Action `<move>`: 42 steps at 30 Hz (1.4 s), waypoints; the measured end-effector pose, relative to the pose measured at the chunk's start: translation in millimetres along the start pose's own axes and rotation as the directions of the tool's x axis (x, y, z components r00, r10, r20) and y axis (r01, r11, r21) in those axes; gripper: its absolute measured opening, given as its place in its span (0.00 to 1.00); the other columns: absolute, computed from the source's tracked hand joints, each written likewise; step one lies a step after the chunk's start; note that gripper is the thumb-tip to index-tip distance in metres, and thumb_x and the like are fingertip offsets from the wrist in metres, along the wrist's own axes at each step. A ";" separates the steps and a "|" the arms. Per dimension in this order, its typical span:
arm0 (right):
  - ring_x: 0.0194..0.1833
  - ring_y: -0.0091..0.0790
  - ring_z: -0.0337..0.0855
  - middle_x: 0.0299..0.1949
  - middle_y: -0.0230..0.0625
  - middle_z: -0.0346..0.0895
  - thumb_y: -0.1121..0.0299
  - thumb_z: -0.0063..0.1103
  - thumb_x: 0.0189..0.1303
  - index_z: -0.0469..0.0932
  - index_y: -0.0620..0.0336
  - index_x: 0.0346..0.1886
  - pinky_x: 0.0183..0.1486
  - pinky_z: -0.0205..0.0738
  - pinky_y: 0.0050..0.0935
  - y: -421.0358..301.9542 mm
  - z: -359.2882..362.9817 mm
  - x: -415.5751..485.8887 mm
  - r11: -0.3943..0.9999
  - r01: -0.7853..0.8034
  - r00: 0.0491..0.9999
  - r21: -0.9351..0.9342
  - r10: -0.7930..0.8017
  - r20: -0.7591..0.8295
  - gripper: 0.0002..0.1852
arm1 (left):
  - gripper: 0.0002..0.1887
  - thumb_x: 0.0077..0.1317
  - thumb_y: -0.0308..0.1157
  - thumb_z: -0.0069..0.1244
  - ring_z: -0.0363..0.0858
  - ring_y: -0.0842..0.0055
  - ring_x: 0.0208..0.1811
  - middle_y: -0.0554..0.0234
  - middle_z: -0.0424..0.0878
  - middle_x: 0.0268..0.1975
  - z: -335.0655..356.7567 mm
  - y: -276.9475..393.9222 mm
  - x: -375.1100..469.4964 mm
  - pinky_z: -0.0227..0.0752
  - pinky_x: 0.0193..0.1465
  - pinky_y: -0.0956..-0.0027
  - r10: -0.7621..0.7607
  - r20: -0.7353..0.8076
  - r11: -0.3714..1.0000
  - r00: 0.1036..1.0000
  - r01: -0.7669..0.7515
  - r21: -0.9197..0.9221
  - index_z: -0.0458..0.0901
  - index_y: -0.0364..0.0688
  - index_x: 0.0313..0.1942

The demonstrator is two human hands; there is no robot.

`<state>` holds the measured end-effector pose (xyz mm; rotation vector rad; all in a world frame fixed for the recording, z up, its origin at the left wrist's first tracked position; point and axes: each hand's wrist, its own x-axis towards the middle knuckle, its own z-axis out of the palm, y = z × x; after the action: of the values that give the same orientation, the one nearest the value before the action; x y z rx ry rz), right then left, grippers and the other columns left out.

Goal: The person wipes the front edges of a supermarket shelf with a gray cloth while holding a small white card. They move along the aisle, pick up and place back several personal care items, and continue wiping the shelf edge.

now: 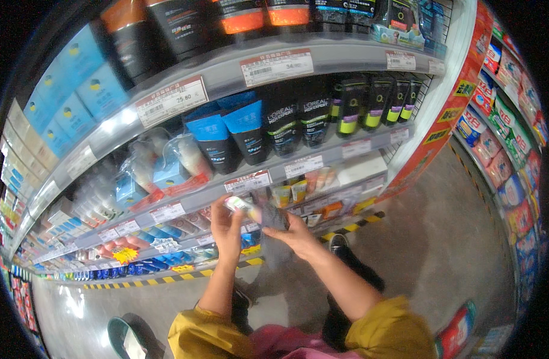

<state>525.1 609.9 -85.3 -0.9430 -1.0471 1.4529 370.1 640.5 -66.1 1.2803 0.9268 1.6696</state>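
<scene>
My left hand (225,231) grips a small white tube (235,204) with green print, held upright-tilted in front of the shelf edge. In my right hand (298,235) is a dark grey cloth (273,216), blurred and hanging down. The cloth's upper part lies close against the tube's lower end; whether they touch is unclear. Behind my hands runs a shelf of black tubes (282,128), some by L'Oréal Men Expert. Blue-topped black tubes (245,130) stand to their left.
Clear-wrapped sets (166,164) and light-blue boxes (74,85) fill the shelves at left. A dark green bin (117,339) stands on the floor at lower left. Yellow-black tape (166,282) edges the shelf base. Bagged goods (503,130) line the rack at right.
</scene>
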 end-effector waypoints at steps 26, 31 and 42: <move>0.37 0.27 0.79 0.37 0.32 0.81 0.63 0.64 0.59 0.78 0.64 0.41 0.40 0.71 0.28 -18.9 -34.0 1.6 0.964 0.252 0.720 -0.088 -0.248 -0.648 0.14 | 0.07 0.52 0.23 0.60 0.75 0.69 0.26 0.59 0.78 0.25 1.4 -1.8 5.3 0.68 0.30 0.68 0.318 0.278 0.610 0.906 -0.420 0.671 0.83 0.39 0.33; 0.50 0.32 0.74 0.52 0.35 0.73 0.60 0.64 0.59 0.67 0.59 0.58 0.49 0.71 0.34 -33.7 -40.6 -2.8 0.911 0.170 0.697 0.375 0.158 -0.700 0.27 | 0.08 0.48 0.29 0.59 0.76 0.70 0.31 0.66 0.77 0.25 9.2 -15.2 12.9 0.66 0.35 0.65 0.305 0.558 0.265 0.772 -0.631 0.729 0.84 0.47 0.31; 0.59 0.38 0.68 0.59 0.36 0.66 0.60 0.66 0.57 0.59 0.51 0.65 0.57 0.67 0.44 -36.6 -57.0 -6.1 0.809 0.169 0.741 0.562 0.272 -0.613 0.34 | 0.14 0.42 0.29 0.59 0.78 0.71 0.41 0.71 0.83 0.31 16.4 -75.9 29.8 0.63 0.49 0.59 0.144 0.570 0.103 0.809 -0.586 0.804 0.87 0.54 0.33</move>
<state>590.8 612.4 -67.6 -0.9169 0.0045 1.2011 394.4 699.0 -120.1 2.8358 1.6200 0.8968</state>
